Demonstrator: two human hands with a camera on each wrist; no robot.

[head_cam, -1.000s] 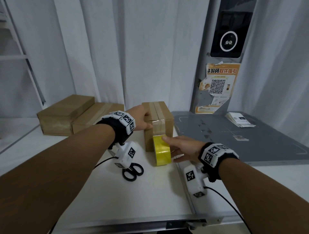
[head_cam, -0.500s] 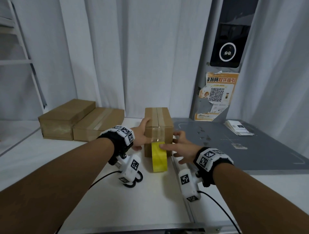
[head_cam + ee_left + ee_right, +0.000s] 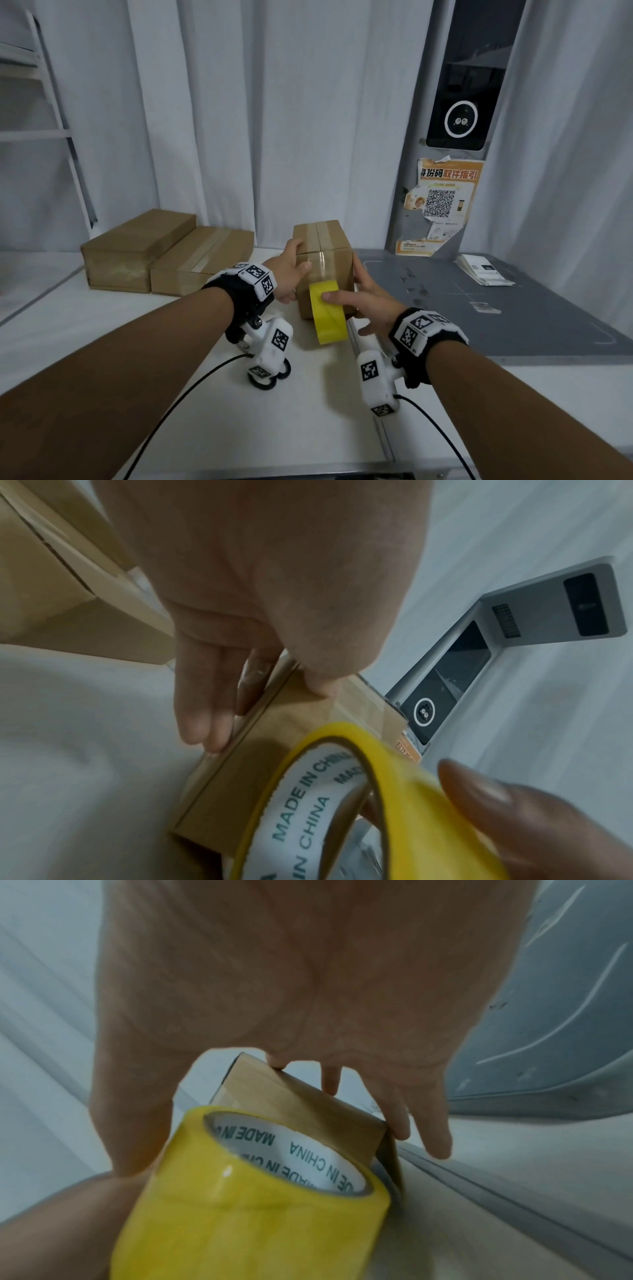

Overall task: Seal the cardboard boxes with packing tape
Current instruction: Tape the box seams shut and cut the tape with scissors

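A small cardboard box (image 3: 337,270) stands mid-table with clear tape over its top seam and down its front. A yellow tape roll (image 3: 329,317) stands on edge against the front face, still joined to that strip. My left hand (image 3: 294,270) presses the box's left side with straight fingers (image 3: 202,712), its thumb on the front top edge. My right hand (image 3: 352,294) has its fingers (image 3: 411,1118) spread flat on the right side of the box (image 3: 301,1104). Its thumb rests on top of the tape roll (image 3: 257,1191).
Two flat cardboard boxes (image 3: 137,253) lie side by side at the back left. Black scissors (image 3: 286,370) lie on the white table (image 3: 171,394) under my left wrist. A grey platform (image 3: 496,318) with a paper stack (image 3: 483,270) borders the right.
My right hand left the roll's side and spread its fingers on the box's right face, thumb staying on the roll. My left hand slid from the box's top down its left side.
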